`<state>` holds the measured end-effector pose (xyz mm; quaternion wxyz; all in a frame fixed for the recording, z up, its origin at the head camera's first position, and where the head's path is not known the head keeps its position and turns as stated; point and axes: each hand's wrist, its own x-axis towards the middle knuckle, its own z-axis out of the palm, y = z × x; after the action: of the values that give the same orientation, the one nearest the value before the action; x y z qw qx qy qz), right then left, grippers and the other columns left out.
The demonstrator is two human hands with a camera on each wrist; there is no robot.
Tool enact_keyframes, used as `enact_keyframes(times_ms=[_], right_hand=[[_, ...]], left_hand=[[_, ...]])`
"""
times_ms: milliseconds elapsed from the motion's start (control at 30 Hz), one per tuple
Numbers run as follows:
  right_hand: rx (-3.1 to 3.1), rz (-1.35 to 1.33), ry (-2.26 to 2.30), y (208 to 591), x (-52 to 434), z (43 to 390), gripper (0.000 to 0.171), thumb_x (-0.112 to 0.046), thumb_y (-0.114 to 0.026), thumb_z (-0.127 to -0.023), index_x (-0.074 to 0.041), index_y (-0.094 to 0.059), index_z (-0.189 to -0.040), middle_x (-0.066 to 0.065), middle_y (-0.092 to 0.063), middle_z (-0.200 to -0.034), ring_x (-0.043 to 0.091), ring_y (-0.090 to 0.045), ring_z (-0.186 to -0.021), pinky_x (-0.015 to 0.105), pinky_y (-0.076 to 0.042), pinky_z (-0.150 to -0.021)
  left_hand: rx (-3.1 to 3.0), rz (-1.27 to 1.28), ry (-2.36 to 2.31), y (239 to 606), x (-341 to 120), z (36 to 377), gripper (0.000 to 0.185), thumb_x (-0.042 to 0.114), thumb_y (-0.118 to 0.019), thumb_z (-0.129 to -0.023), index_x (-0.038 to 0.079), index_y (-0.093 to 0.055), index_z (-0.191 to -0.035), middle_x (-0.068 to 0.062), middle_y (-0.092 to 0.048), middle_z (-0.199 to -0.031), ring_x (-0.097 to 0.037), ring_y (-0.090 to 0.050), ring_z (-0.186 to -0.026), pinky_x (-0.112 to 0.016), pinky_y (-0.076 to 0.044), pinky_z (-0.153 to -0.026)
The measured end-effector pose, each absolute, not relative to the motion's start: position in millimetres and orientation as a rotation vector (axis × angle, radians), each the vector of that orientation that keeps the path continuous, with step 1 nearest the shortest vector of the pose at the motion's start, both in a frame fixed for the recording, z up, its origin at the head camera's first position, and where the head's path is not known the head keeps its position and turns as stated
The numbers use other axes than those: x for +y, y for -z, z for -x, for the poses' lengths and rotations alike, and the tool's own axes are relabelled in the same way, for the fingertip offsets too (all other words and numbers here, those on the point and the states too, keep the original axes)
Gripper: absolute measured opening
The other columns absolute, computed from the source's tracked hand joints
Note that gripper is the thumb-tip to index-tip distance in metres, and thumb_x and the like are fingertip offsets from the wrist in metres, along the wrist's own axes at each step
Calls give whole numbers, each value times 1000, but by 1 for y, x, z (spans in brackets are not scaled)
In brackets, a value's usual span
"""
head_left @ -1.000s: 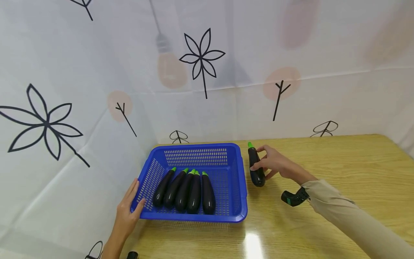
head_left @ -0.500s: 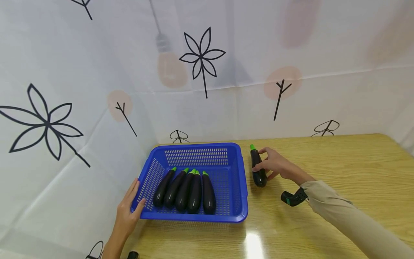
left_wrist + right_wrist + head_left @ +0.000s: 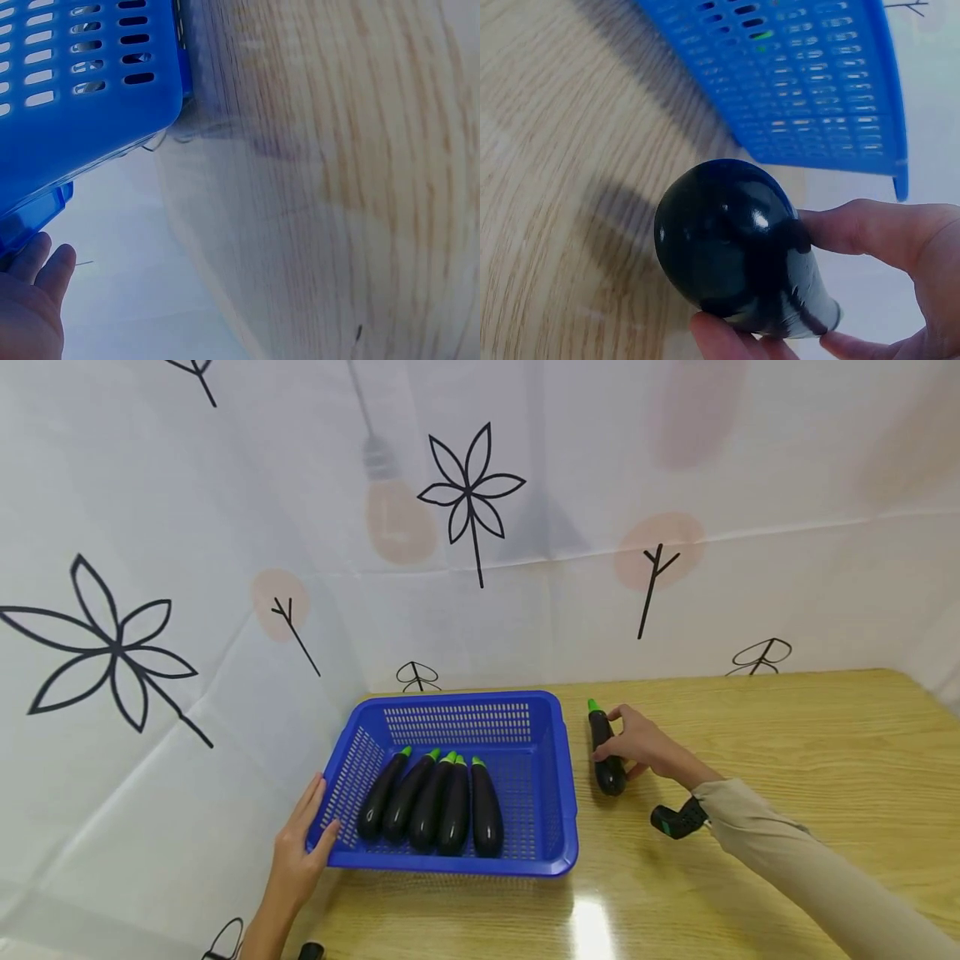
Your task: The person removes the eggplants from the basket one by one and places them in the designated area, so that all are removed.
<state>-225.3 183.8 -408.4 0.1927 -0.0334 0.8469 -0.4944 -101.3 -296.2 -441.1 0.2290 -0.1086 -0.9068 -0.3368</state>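
The blue basket [image 3: 558, 793] sits at the left end of the wooden table [image 3: 787, 752], close against the printed backdrop [image 3: 225, 527] that rises behind and to the left. To the right of the basket the tabletop runs open out to its far and right edges.

The right hand [image 3: 643, 745] reaches in from the right with the sleeve low over the wood, its thumb and fingers curled round a loose eggplant [image 3: 606, 752]. The wrist view shows the fingertips [image 3: 720, 334] pinching its rounded dark end. This eggplant lies on the table just right of the basket's right wall, apart from it, long axis running near to far, green stem at the far end.

The left hand [image 3: 296, 852] rests on the basket's near-left corner, fingers straight along the wall, thumb on the rim.

Five eggplants [image 3: 435, 806] lie side by side inside the basket, stems pointing far.
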Motion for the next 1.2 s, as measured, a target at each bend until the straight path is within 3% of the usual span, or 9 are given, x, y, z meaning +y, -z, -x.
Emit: enact_keyframes(times_ms=[333, 533, 667, 867, 1200], right_hand=[[2538, 64, 1242, 425, 179, 233, 78, -15, -73, -77, 8, -27, -135, 38, -43, -122, 43, -58, -94, 44, -55, -55], [2645, 112, 1127, 430, 174, 236, 70, -17, -71, -76, 10, -33, -128, 32, -52, -106, 32, -61, -77, 40, -54, -48], [2746, 147, 1030, 430, 171, 236, 64, -19, -70, -75, 11, -38, -121, 29, -52, -99, 33, -58, -76, 38, -51, -48], [2882, 143, 885, 433, 166, 236, 65, -22, -72, -77, 9, -39, -122, 33, -44, -107, 39, -55, -82, 43, -47, -57], [2967, 181, 827, 437, 159, 233, 59, -26, -73, -79, 6, -48, -123, 33, -43, -107, 39, -56, -78, 43, -48, -55]], left_hand=[[-2465, 330, 931, 441, -296, 102, 62, 0, -60, -88, 2, -36, -145, -10, -31, -151, -12, -27, -137, -7, -19, -104], [-2451, 337, 928, 442, -296, 102, 61, -1, -61, -87, 0, -38, -144, -11, -33, -150, -10, -28, -137, -8, -19, -104], [-2445, 342, 926, 443, -296, 103, 62, -1, -61, -86, 0, -38, -143, -11, -33, -150, -11, -29, -136, -8, -20, -104], [-2437, 349, 928, 444, -295, 103, 62, -2, -61, -86, 0, -38, -143, -11, -33, -150, -12, -29, -137, -8, -20, -104], [-2441, 343, 934, 444, -296, 103, 62, -3, -60, -86, 0, -37, -144, -11, -33, -150, -12, -29, -137, -8, -20, -104]])
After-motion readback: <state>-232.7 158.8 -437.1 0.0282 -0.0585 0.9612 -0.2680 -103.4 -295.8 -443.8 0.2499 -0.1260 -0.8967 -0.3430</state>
